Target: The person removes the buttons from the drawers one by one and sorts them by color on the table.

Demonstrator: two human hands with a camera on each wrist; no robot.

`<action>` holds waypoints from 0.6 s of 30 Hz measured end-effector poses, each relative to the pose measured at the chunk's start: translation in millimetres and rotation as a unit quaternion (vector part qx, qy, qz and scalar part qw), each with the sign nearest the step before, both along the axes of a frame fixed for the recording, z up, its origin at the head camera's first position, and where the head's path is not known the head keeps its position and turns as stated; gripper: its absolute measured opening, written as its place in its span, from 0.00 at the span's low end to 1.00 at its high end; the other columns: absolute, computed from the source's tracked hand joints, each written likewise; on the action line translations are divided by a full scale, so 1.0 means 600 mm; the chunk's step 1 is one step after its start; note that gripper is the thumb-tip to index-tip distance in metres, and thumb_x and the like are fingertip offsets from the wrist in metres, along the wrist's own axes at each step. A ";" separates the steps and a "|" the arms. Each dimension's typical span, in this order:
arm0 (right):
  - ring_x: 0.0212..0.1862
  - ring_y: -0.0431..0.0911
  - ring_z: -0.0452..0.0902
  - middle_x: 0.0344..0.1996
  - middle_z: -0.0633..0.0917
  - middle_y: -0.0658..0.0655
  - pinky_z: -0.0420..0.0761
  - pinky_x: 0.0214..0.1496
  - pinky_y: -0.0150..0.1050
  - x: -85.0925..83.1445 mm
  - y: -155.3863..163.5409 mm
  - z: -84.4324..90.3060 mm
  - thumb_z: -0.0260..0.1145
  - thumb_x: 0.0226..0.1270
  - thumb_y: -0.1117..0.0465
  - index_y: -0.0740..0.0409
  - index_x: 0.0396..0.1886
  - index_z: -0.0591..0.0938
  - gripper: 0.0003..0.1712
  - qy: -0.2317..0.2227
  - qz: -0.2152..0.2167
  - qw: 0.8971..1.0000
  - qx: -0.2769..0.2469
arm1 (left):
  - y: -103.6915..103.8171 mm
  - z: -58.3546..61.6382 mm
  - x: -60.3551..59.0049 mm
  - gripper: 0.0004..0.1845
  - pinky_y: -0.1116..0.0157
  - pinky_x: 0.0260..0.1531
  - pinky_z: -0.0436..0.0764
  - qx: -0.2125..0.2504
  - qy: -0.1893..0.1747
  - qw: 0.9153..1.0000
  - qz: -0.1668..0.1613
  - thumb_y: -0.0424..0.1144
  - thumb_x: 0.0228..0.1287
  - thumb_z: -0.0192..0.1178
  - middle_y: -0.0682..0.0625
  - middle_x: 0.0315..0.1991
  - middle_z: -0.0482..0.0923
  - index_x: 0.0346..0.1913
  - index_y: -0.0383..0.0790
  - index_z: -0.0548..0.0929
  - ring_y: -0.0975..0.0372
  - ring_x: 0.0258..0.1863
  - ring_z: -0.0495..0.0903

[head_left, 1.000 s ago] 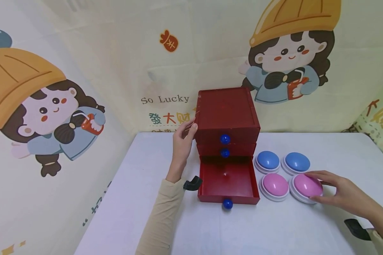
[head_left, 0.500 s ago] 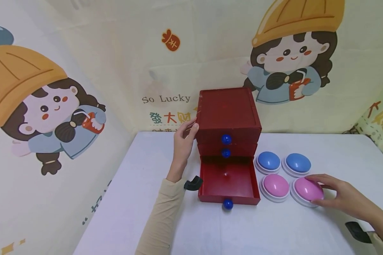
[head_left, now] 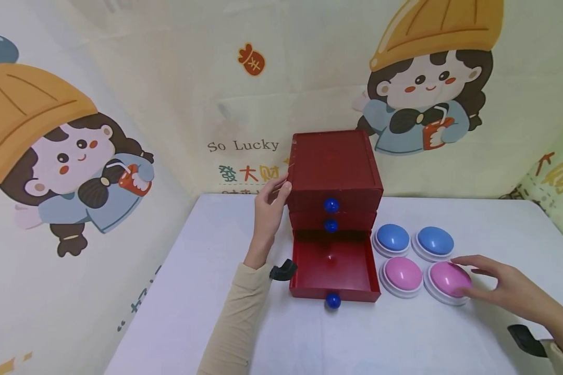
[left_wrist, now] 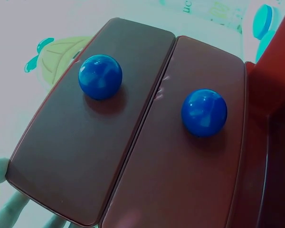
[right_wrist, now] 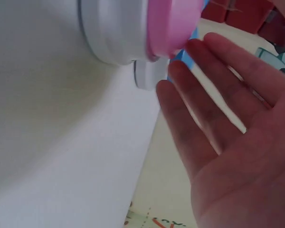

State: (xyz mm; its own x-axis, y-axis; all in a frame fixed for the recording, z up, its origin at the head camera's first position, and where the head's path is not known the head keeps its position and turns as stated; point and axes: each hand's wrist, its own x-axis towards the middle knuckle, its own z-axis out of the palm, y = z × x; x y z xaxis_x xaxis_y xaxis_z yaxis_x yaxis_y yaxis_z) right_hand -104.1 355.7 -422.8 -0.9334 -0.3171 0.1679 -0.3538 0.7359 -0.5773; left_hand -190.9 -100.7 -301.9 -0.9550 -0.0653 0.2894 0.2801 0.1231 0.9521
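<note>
cartoon-printed cloth walls are seen behind a white table (head_left: 216,291), on which one red chest of drawers (head_left: 334,165) stands. three drawers are counted, each with one blue ball knob: the top two are closed, and the bottom drawer (head_left: 333,271) is pulled out with nothing visible inside. the chest's left side near its top edge is touched by the left hand (head_left: 269,208), fingers fairly straight, nothing gripped. four dome buttons on white bases are set in a square just right of the chest: two blue ones (head_left: 392,237) (head_left: 434,240) at the back, two pink in front. the near pink dome (head_left: 400,273) lies untouched. the far-right pink dome (head_left: 450,279) is met by the right hand (head_left: 511,291), fingers spread and almost straight; only the fingertips are at its edge, nothing clasped.
</note>
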 end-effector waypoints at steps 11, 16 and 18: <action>0.56 0.34 0.75 0.52 0.84 0.68 0.84 0.47 0.40 0.003 -0.023 0.039 0.75 0.60 0.52 0.62 0.54 0.82 0.27 -0.060 -0.068 0.995 0.029 | 0.002 -0.001 0.000 0.21 0.57 0.57 0.78 0.000 -0.004 1.000 0.001 0.42 0.73 0.58 0.42 0.59 0.79 0.65 0.39 0.78 0.54 0.55 0.78; 0.56 0.67 0.72 0.55 0.80 0.74 0.86 0.45 0.45 0.000 -0.038 0.055 0.70 0.66 0.49 0.68 0.58 0.79 0.31 -0.101 -0.095 0.990 0.023 | 0.002 -0.003 -0.002 0.21 0.58 0.57 0.79 0.002 -0.003 1.000 0.002 0.42 0.72 0.58 0.42 0.58 0.79 0.64 0.39 0.78 0.55 0.56 0.78; 0.55 0.50 0.78 0.56 0.81 0.72 0.84 0.40 0.31 0.001 -0.043 0.059 0.69 0.67 0.50 0.67 0.60 0.78 0.30 -0.109 -0.087 0.990 0.005 | 0.002 -0.003 -0.003 0.21 0.59 0.57 0.79 0.001 -0.002 1.000 0.001 0.42 0.72 0.58 0.42 0.58 0.79 0.65 0.39 0.78 0.55 0.55 0.78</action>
State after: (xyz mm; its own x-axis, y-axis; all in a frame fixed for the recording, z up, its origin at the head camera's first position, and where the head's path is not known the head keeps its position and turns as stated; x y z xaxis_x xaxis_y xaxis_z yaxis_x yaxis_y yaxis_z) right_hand -103.7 330.2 -387.5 -0.9878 -0.1488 -0.0459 -0.0889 0.7811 -0.6180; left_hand -192.5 -99.5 -303.9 -0.9559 -0.0681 0.2856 0.2761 0.1222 0.9533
